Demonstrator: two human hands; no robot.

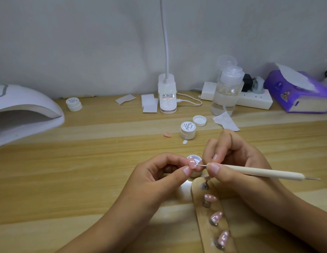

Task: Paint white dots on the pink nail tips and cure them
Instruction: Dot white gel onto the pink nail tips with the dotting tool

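- The left hand (159,172) was curled, with its thumb and forefinger pinching a single pink nail tip (192,164) and holding it up just above the table (86,170).
- The right hand (232,157) gripped a pale wooden dotting tool (259,172) close to its front end. The shaft ran out to the right, with a second metal point at the far end.
- The tool's small metal ball touched the lower right part of the held nail tip.
- Just behind and below the held tip stood an open white pot (196,173), partly hidden by the fingers of both hands.
- A wooden strip (208,229) lay near the bottom edge, under the right wrist, with small metal stands fixed along it.
- Three dotted nail tips (216,216) sat on those stands, each pink with white dots. The stand (204,186) nearest the pot was bare.
- A white curing lamp (25,108) sat at the far left of the table, well apart from the hands, its opening facing the table's middle.
- A closed white jar (188,130) stood beyond the hands, with a loose lid (199,120) just behind it and a loose pink tip (167,134) to its left.
- Another small jar (74,104) stood near the curing lamp.
- Along the wall were a clip lamp (167,95), a clear pump bottle (226,92), a power strip (250,99) and a purple tissue pack (298,92).
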